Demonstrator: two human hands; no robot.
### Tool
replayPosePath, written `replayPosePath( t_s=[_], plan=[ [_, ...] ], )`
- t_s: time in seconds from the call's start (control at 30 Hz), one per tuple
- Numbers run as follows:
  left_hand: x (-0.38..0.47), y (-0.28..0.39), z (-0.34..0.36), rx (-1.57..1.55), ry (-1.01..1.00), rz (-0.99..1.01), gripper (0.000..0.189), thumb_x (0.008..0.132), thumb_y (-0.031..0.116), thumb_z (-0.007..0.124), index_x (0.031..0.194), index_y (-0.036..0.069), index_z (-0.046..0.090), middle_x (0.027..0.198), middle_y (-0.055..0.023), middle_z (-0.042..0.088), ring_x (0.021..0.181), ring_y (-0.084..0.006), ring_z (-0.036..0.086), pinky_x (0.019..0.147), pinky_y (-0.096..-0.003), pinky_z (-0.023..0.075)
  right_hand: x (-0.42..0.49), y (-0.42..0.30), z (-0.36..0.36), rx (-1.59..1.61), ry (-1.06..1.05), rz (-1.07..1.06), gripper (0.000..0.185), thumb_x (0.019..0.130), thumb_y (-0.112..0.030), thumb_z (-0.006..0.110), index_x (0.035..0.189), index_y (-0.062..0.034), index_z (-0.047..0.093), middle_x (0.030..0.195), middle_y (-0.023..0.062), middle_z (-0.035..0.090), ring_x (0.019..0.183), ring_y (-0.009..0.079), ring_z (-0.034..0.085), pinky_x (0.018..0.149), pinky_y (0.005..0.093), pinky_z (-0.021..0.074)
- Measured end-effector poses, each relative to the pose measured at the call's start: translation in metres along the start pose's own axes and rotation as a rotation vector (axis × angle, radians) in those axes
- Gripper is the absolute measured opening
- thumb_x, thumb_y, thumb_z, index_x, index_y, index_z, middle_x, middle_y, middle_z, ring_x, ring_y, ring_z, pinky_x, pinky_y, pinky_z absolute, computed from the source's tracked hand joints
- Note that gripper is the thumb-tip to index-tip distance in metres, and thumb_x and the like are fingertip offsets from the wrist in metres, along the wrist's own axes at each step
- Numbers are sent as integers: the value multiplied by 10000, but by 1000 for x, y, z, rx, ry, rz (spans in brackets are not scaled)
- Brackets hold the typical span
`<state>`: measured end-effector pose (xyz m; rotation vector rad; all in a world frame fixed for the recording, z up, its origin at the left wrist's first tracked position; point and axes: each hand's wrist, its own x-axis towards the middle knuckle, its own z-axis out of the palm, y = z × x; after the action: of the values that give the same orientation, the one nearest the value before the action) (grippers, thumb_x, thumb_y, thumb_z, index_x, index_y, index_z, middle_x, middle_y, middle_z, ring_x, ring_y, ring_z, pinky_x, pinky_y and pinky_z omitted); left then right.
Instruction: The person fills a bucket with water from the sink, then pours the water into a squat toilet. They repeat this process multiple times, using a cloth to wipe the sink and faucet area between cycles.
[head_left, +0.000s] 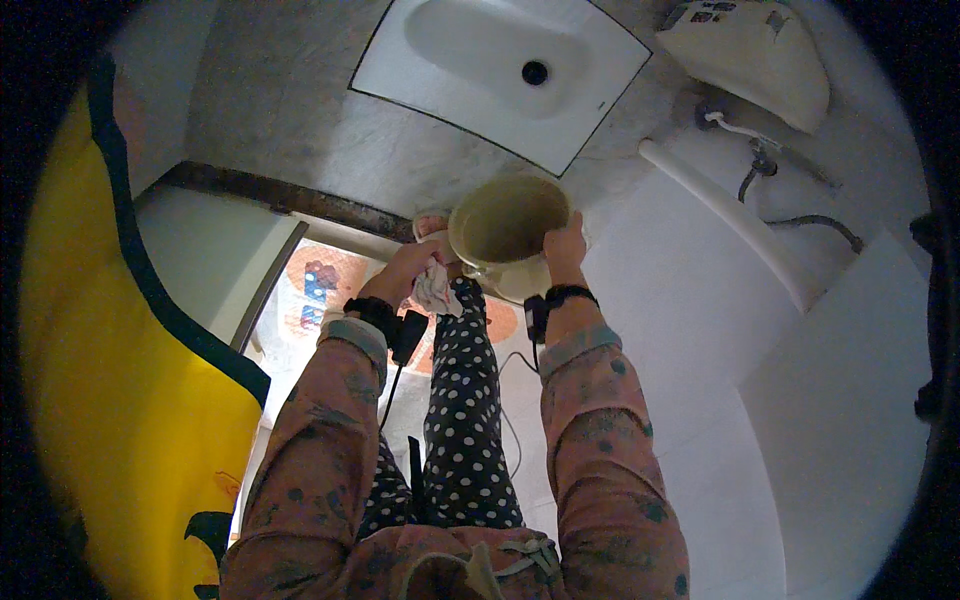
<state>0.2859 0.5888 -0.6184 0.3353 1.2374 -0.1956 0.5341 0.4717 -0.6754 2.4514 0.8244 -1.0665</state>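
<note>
A pale plastic bucket (501, 225) is tilted before me, its open mouth facing up and its inside shaded. My right hand (566, 244) grips the bucket at its right side. In my left hand (405, 274) is a crumpled pale cloth (436, 289) with reddish marks, held close beside the bucket's left side. Each wrist wears a dark strap with a small device and a cable. One foot in an open-toed slipper (432, 225) shows behind the bucket.
A white squat toilet (487, 97) is set in the grey floor ahead. At the upper right are a cistern (757, 67), a hose and a white pipe (720, 217). A dark door sill (337, 210), a patterned mat (322, 281) and a yellow curtain (135, 375) lie left.
</note>
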Motion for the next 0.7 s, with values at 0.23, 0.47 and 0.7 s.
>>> replayPosePath(
  t_s=[0.23, 0.47, 0.7],
  plan=[
    [5, -9, -16, 63, 94, -41, 204, 743, 217, 507, 677, 35, 571, 648, -64, 549, 585, -177, 527, 527, -308, 404, 20, -43, -38, 4, 55, -99, 580, 747, -161, 507, 1282, -134, 285, 921, 205, 599, 855, 355, 584, 712, 420, 473],
    [-5, -4, -16, -49, 50, -35, 229, 745, 236, 507, 667, 30, 571, 644, -75, 561, 587, -180, 544, 534, -307, 421, 32, 8, -10, 47, 661, -606, 564, 758, -160, 509, 1277, -130, 290, 955, 134, 591, 757, 302, 600, 648, 378, 486],
    [-31, 2, -14, -66, 82, 5, 222, 743, 229, 505, 662, 31, 569, 637, -80, 552, 573, -181, 538, 511, -301, 411, 48, 63, -22, -485, 258, -501, 278, 770, -158, 501, 1017, -30, 514, 728, 61, 604, 623, 173, 592, 586, 362, 482]
  ],
)
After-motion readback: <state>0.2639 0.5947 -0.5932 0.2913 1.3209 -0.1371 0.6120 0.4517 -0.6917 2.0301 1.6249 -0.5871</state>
